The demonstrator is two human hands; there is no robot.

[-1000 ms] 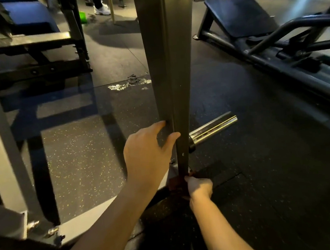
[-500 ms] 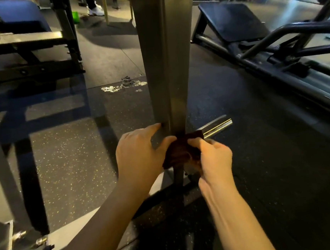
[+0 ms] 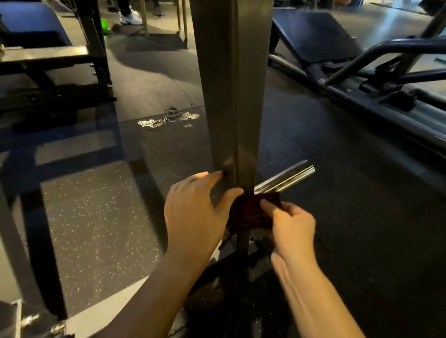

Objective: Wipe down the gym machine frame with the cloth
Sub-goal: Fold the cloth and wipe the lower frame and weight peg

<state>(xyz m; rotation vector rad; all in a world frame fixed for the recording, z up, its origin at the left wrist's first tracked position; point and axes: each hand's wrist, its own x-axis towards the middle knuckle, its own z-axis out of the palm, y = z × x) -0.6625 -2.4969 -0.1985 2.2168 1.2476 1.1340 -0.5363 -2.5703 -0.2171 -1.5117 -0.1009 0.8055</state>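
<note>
– Low on the post point(image 3: 235, 86), what do you see?
– The dark cloth point(image 3: 251, 215), bunched against the post's near edge. It sits just below where a chrome bar point(image 3: 285, 178) pokes out to the right from behind the post.
– Who has it?
– The right hand point(image 3: 292, 224) does. Its thumb and curled fingers pinch the cloth's right side.
– And the left hand point(image 3: 193, 215)?
– It lies against the post's left face with its fingers straight and the index tip on the metal. The thumb touches the cloth's upper left edge, but the hand grips nothing.
– What's around them?
– A speckled rubber floor point(image 3: 99, 221), with a pale patch point(image 3: 168, 119) beyond the post. There's a black bench point(image 3: 312, 35) at upper right and a blue pad point(image 3: 31, 26) at upper left. A white shoe point(image 3: 129, 17) is near the top edge.
</note>
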